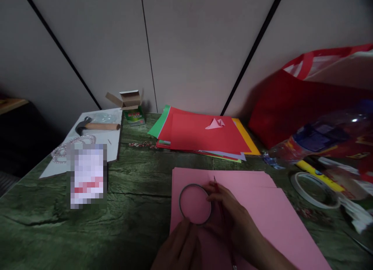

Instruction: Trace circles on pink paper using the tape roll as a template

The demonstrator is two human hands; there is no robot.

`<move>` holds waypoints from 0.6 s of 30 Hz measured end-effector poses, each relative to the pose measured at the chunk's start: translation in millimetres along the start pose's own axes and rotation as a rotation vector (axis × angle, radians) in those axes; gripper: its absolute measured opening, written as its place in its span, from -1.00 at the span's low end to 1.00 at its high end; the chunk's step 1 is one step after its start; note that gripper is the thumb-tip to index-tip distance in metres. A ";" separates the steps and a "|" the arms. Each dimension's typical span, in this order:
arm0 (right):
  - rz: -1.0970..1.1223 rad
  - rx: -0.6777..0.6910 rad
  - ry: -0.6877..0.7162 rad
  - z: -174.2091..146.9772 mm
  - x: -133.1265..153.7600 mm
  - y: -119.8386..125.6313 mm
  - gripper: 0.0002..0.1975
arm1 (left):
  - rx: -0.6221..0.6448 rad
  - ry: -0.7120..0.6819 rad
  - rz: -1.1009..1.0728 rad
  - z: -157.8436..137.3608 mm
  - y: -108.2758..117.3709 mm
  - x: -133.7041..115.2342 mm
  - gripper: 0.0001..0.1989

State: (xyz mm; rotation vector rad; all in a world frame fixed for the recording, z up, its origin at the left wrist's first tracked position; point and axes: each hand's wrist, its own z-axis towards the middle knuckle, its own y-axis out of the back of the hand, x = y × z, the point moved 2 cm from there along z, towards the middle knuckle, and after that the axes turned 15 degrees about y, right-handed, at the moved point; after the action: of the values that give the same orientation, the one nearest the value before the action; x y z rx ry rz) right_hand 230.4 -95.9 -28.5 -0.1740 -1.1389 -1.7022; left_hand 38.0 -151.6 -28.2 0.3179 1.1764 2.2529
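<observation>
A thin grey ring lies flat on pink paper, near the left edge of the sheets. At its lower edge, my left hand has its fingers together, pressing on the rim. My right hand grips a dark red pencil, whose dark tip points up and away from me. Fingertips of that hand also touch the right side of the ring. The left thumb is hidden.
Behind lies a stack of coloured sheets with a pink folded paper piece. At left are a hammer, beads and a green box. Right stand a plastic bottle, tape roll and red bag.
</observation>
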 end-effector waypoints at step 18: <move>0.016 -0.015 -0.029 -1.2 -4.3 -2.1 -0.58 | 0.198 0.034 0.068 44.3 -17.4 5.0 -0.60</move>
State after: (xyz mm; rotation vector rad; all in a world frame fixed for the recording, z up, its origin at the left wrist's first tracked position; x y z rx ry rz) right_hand 231.1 -94.0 -33.0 -0.2169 -1.1431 -1.6996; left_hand 60.5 -111.0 -16.6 0.4031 1.4301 2.2115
